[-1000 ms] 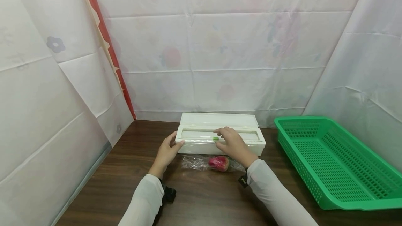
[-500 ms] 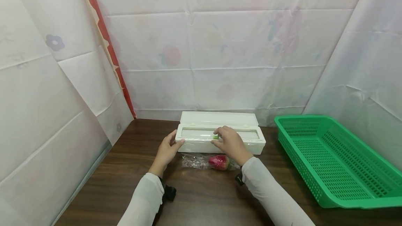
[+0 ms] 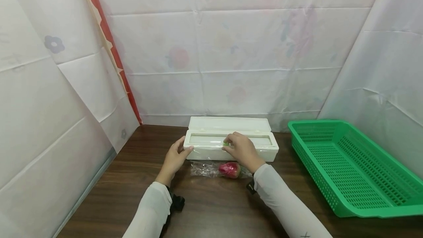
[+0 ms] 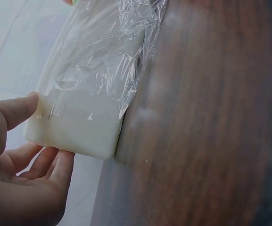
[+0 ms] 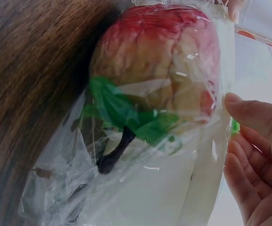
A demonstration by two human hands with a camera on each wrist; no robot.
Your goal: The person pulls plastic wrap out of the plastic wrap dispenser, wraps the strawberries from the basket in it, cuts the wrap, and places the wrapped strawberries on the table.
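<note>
A dark wood table (image 3: 211, 212) carries a green basket (image 3: 312, 172) at right and, centrally toward the back wall, a long white box (image 3: 206, 153), lid tilted open, front draped in clear film (image 4: 98, 56). It looks light, rigid, slick; its ends should hold best. A wrapped pink fruit (image 3: 229, 170) lies just in front. The left hand (image 3: 174, 159), half curled, holds the box's left end; the right hand (image 3: 242, 150) pinches a small green tab (image 5: 235, 127).

From the head we look forward and down, well back from the lidded white box (image 3: 205, 152), while from each wrist we look in close with the scene turned sideways, the left view on the box's left end, the right along its front, all three sharing it.
</note>
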